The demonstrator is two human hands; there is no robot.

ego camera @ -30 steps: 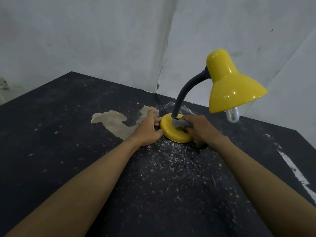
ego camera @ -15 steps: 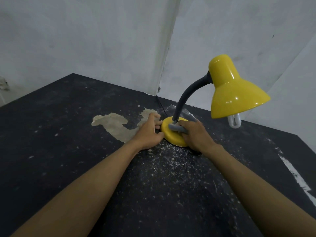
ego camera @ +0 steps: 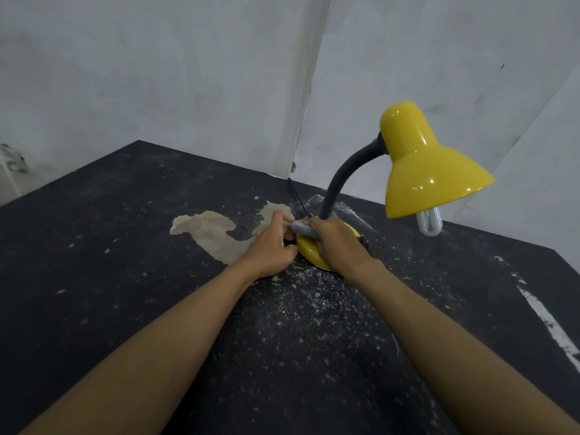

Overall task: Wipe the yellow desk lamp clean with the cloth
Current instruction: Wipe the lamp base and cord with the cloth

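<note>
right hand (ego camera: 339, 246): fingers grip rolled grey cloth (ego camera: 302, 229) on glossy round lamp base (ego camera: 309, 253) | left hand (ego camera: 271, 246): fingers curled, hold unclear

One glossy yellow desk lamp (ego camera: 433, 174), one white tube bulb (ego camera: 429, 223) and one dusty black table (ego camera: 94, 246). Two hands, the left hand (ego camera: 273, 249) and the right hand (ego camera: 337, 243), and one rolled grey cloth (ego camera: 301, 229).

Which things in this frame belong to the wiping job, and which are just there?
Job: yellow desk lamp; grey cloth; right hand gripping it on the base; left hand beside the base.
Just there: black table; pale worn patch; scattered specks; white walls.
</note>
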